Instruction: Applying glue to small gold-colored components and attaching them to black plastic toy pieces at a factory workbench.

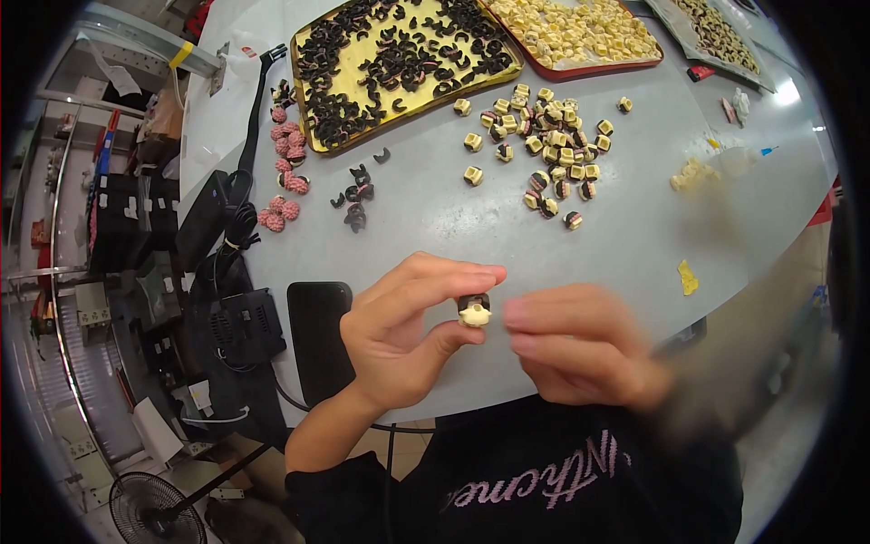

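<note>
My left hand (403, 331) pinches a small cream and dark plastic part (473, 310) between thumb and forefinger, held above the near edge of the grey table (634, 236). My right hand (580, 344) is blurred and sits just right of the part, its fingertips close to it; whether they touch it I cannot tell. A loose heap of similar small cream parts (555, 154) lies on the table beyond my hands.
A yellow tray of black curved pieces (399, 59) and a red tray of cream parts (580, 32) stand at the back. Pink pieces (285, 168) and a few black pieces (355, 195) lie at the left. A black phone (319, 340) lies near my left wrist.
</note>
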`<state>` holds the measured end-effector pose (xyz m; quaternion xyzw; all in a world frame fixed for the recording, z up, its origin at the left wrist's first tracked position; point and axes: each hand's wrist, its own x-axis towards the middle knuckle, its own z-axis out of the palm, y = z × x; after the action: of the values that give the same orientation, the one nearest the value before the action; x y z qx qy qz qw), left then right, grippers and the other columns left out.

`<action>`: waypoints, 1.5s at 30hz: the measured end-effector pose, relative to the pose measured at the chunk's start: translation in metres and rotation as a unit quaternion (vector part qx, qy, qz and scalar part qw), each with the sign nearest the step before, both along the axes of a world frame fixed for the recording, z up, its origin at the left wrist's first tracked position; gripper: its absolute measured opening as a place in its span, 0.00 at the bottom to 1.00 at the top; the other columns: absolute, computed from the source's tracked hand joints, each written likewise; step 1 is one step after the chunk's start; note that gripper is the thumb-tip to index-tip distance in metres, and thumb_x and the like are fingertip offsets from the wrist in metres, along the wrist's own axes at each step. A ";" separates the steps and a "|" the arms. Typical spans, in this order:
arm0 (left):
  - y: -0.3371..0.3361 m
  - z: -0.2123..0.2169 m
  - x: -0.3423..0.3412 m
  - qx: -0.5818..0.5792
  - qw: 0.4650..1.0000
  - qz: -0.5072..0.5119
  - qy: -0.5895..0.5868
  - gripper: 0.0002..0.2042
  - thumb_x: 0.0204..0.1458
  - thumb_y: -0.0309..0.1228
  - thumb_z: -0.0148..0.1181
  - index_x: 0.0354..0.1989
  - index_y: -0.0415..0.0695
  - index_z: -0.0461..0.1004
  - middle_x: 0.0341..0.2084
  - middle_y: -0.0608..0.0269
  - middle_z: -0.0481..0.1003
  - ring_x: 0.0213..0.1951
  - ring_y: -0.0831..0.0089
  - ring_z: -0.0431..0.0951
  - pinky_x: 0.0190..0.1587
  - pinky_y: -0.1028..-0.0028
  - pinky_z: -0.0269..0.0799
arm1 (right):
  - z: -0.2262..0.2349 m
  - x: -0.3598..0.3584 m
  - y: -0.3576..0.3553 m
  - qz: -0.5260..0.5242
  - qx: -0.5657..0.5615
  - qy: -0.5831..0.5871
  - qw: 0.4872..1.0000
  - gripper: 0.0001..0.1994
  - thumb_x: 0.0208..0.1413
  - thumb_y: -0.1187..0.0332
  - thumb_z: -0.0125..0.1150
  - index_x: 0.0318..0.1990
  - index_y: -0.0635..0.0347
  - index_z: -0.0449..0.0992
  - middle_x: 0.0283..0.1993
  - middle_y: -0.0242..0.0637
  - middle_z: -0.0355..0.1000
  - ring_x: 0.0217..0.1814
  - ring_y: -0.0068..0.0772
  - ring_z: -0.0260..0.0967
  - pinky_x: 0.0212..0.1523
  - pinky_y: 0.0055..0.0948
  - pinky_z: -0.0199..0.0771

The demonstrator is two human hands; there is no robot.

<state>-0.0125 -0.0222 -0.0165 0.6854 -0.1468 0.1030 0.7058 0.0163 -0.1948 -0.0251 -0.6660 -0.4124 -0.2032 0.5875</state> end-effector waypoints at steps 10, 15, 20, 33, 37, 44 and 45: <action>0.006 -0.008 0.001 -0.024 1.000 -0.007 0.007 0.10 0.49 0.22 0.57 0.38 0.29 0.72 0.34 0.49 0.73 0.37 0.66 0.74 0.43 0.68 0.71 | -0.001 0.001 -0.003 -0.025 0.114 0.086 0.989 0.19 0.33 0.89 0.58 0.36 0.63 0.67 0.41 0.46 0.68 0.33 0.34 0.70 0.31 0.23 0.74; 0.006 -0.007 0.002 -0.088 0.993 -0.033 0.066 0.12 0.49 0.25 0.58 0.38 0.29 0.72 0.34 0.49 0.73 0.37 0.66 0.74 0.45 0.66 0.71 | -0.007 0.007 -0.004 0.029 0.039 0.072 0.996 0.19 0.40 0.83 0.57 0.42 0.64 0.61 0.43 0.51 0.62 0.35 0.34 0.68 0.33 0.26 0.72; 0.005 -0.005 0.003 -0.185 0.968 -0.131 0.104 0.14 0.48 0.28 0.60 0.39 0.29 0.73 0.35 0.49 0.73 0.36 0.67 0.74 0.44 0.68 0.70 | -0.002 0.006 0.000 0.055 0.053 0.127 0.989 0.20 0.36 0.87 0.61 0.42 0.66 0.68 0.47 0.51 0.64 0.40 0.33 0.69 0.35 0.22 0.73; 0.010 -0.006 0.003 -0.098 0.971 -0.191 0.106 0.11 0.44 0.23 0.62 0.37 0.32 0.75 0.32 0.50 0.73 0.33 0.68 0.73 0.37 0.75 0.69 | -0.002 0.011 -0.001 0.104 -0.004 0.084 0.991 0.19 0.33 0.81 0.66 0.38 0.64 0.75 0.42 0.41 0.71 0.42 0.41 0.68 0.41 0.31 0.71; 0.011 -0.002 0.004 -0.041 0.978 -0.176 0.103 0.11 0.46 0.24 0.61 0.37 0.32 0.74 0.32 0.51 0.74 0.32 0.68 0.73 0.37 0.75 0.68 | -0.005 0.012 -0.001 0.094 -0.007 0.075 0.993 0.17 0.33 0.80 0.66 0.37 0.64 0.75 0.41 0.41 0.71 0.45 0.41 0.68 0.43 0.32 0.70; -0.003 -0.006 0.004 0.114 0.982 -0.053 0.138 0.10 0.51 0.26 0.55 0.40 0.35 0.74 0.33 0.54 0.75 0.32 0.71 0.74 0.38 0.76 0.68 | 0.003 0.026 -0.013 -0.016 -0.110 0.100 0.989 0.15 0.36 0.80 0.64 0.37 0.63 0.75 0.45 0.43 0.70 0.50 0.43 0.66 0.48 0.35 0.67; -0.006 -0.007 0.004 0.114 0.983 -0.012 0.142 0.10 0.52 0.26 0.54 0.41 0.35 0.74 0.33 0.54 0.76 0.33 0.71 0.74 0.38 0.77 0.68 | 0.000 0.033 -0.016 -0.048 -0.165 0.082 0.982 0.16 0.37 0.80 0.63 0.38 0.62 0.74 0.46 0.42 0.70 0.51 0.44 0.65 0.49 0.35 0.66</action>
<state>-0.0083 -0.0284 -0.0234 0.7673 -0.0642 -0.0217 0.6377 0.0495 -0.2108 -0.0246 -0.7876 -0.3578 -0.1049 0.4905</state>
